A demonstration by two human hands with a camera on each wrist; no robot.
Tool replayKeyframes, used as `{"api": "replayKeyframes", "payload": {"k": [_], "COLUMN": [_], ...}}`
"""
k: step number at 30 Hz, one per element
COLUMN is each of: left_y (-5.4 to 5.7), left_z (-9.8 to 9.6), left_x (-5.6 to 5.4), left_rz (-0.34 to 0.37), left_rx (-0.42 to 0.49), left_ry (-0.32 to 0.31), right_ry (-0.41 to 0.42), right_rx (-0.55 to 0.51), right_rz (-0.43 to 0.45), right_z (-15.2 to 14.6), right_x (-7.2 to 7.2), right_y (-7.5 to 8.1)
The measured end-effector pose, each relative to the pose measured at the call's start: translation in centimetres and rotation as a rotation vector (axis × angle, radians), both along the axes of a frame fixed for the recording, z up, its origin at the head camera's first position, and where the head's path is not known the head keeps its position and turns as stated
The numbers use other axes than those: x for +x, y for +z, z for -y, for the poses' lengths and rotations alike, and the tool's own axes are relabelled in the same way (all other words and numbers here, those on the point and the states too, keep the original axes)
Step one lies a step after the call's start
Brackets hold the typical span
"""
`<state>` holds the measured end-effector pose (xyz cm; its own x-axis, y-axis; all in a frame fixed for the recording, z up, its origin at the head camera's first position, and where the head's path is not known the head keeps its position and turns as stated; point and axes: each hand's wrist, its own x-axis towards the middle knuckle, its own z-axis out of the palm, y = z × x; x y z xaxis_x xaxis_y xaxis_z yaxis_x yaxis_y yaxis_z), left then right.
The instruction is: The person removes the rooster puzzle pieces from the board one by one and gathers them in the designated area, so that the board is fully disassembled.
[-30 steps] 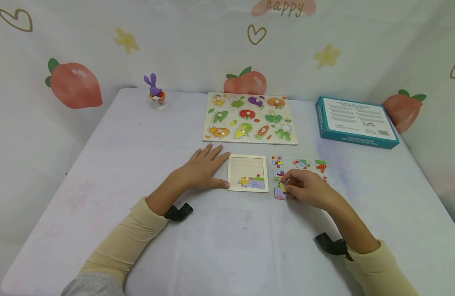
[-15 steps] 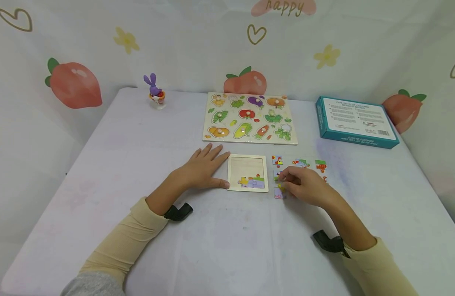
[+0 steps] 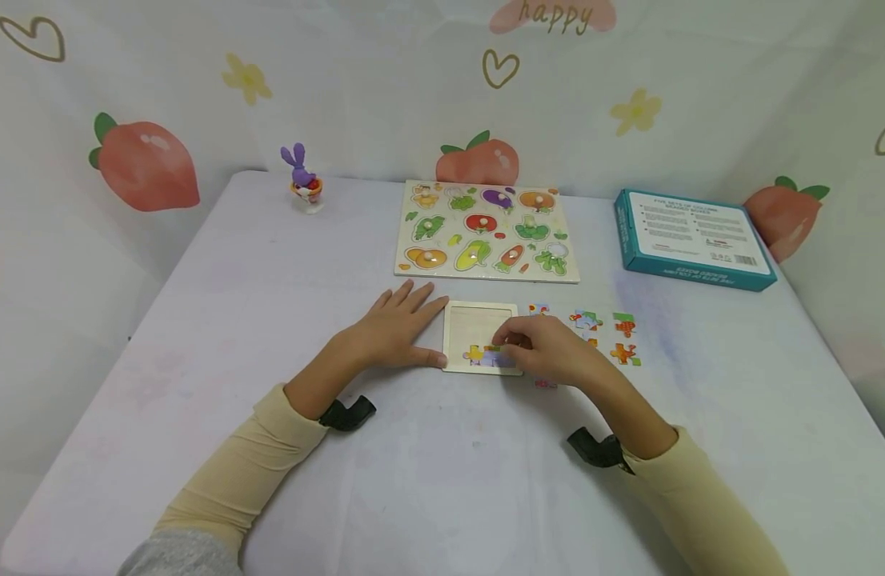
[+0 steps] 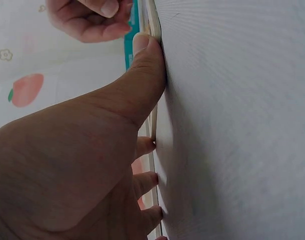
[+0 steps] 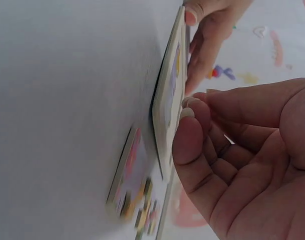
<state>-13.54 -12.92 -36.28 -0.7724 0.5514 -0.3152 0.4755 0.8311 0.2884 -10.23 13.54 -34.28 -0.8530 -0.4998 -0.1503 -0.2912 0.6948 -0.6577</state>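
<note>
My left hand [image 3: 392, 328] lies spread on the cloth, its thumb and fingertips against the left edge of a small wooden puzzle tray [image 3: 481, 305]. A few joined jigsaw pieces [image 3: 482, 357], yellow, lilac and green, fill the tray's lower right part. Over the tray's right side, my right hand [image 3: 546, 348] has curled fingers with the tips close together, low above those pieces. In the right wrist view, nails and fingertips [image 5: 186, 135] show near the tray rim; I cannot tell whether a jigsaw piece is between them. The wrist hides part of the loose pieces.
Loose jigsaw pieces, such as an orange-red one [image 3: 625, 354] and a green-blue one [image 3: 586, 320], lie right of the tray. Behind stands a vegetable peg puzzle board [image 3: 486, 276]. A teal box [image 3: 694, 238] is at the back right, a purple rabbit figure [image 3: 298, 166] at the back left.
My right hand has moved left from the loose pieces to over the tray's right side, uncovering the orange-red piece. My left hand has stayed in place at the tray's edge.
</note>
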Motion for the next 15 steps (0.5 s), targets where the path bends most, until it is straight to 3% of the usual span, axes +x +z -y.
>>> {"api": "replayKeyframes", "payload": {"k": [7,15], "left_y": [0.2,0.3], "left_z": [-0.1,0.0], "left_x": [0.0,0.1], "left_rz": [0.008,0.005], "left_rx": [0.001,0.008], "left_ry": [-0.001,0.0], "right_ry": [-0.001,-0.025], "right_rx": [0.08,0.085], "right_rz": [0.053,0.062], "right_z": [1.6,1.9], "right_x": [-0.5,-0.4], "right_y": [-0.1,-0.2]}}
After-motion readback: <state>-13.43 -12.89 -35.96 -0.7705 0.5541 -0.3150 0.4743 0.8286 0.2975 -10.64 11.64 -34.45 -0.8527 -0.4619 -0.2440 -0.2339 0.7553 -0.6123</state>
